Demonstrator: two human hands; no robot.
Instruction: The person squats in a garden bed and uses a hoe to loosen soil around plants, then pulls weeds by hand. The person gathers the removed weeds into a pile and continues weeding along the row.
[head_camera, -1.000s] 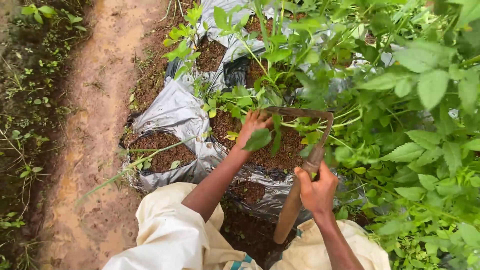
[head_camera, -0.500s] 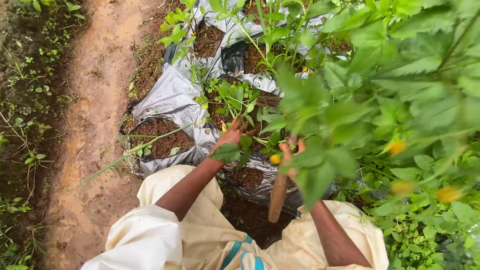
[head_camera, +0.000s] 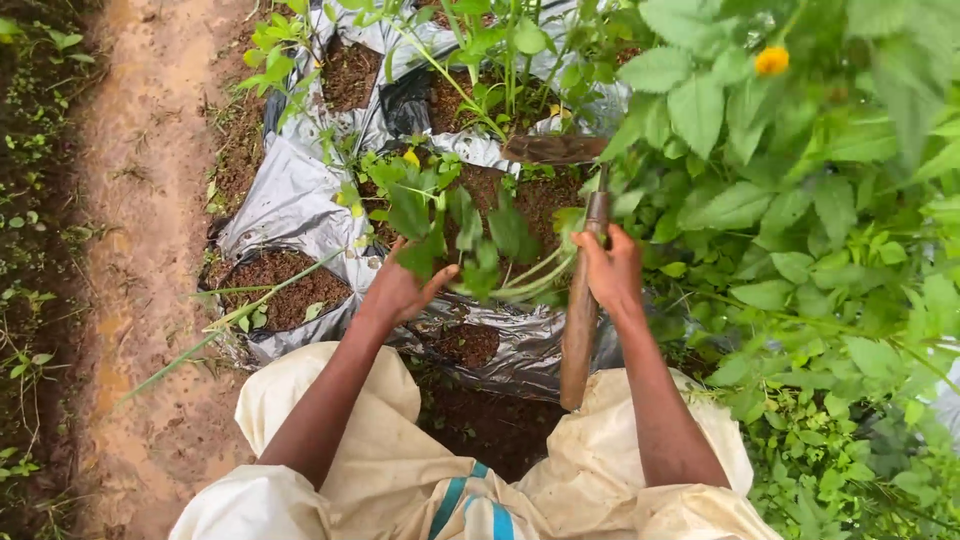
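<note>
We've raised hoe (head_camera: 580, 290), blade now over bed's soil; right hand (head_camera: 612, 270) fist-tight round handle. Left hand (head_camera: 398, 292) gathers plant (head_camera: 455, 225) stems, fingers loosely curled.

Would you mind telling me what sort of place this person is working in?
Most likely an outdoor plant nursery or garden plot: soil-filled grey plastic grow bags hold leafy seedlings beside a muddy path, and the right hand grips a wooden-handled hoe.
</note>
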